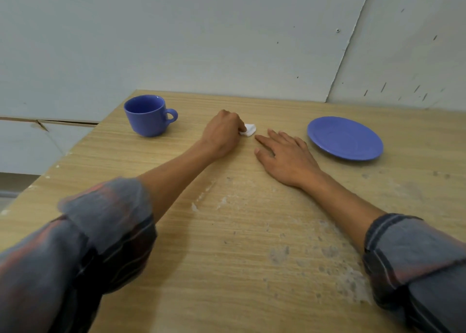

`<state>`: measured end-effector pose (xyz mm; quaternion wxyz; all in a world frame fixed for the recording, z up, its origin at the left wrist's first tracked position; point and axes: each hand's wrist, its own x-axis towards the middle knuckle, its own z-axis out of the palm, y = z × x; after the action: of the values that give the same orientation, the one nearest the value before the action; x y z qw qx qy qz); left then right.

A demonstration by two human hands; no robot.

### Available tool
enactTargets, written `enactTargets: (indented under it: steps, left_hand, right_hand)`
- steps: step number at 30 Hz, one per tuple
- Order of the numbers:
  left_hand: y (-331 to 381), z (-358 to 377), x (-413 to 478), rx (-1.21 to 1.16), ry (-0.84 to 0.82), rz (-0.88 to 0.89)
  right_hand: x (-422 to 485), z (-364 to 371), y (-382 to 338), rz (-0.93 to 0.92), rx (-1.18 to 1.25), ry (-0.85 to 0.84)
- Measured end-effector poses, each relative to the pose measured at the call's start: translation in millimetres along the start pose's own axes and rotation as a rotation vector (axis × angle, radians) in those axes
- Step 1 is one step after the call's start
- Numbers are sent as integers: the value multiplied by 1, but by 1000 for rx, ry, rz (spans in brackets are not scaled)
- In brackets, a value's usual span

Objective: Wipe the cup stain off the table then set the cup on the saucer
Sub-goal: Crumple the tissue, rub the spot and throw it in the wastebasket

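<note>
A blue cup (147, 116) stands upright at the far left of the wooden table (252, 232), handle pointing right. A blue saucer (345, 138) lies empty at the far right. Between them my left hand (222, 133) is closed on a small white tissue (248, 130), pressed to the tabletop; part of the tissue is hidden under my fingers. My right hand (282, 156) rests flat on the table just right of the tissue, fingers spread, holding nothing. I cannot make out a cup stain.
The table's left edge runs diagonally close behind the cup. A pale wall stands right behind the table's far edge. White scuffs and grey specks mark the wood nearer to me.
</note>
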<state>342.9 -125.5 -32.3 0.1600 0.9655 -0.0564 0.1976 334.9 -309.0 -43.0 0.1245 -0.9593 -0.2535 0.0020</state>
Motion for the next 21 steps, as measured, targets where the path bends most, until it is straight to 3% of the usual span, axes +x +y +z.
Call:
enactTargets:
  steps: [7, 10, 15, 18, 21]
  left_hand:
    - [-23, -54, -71, -103, -145, 212]
    - [-43, -63, -77, -39, -140, 154]
    - [-46, -40, -54, 74, 39, -44]
    - [-29, -30, -29, 125, 1, -174]
    - [-13, -26, -10, 140, -31, -154]
  right_hand:
    - [-1, -1, -3, 16, -13, -42]
    - [0, -2, -7, 38, -6, -49]
    - [3, 2, -18, 90, -12, -59]
    - [3, 3, -18, 101, -19, -13]
    - [1, 3, -17, 90, -7, 58]
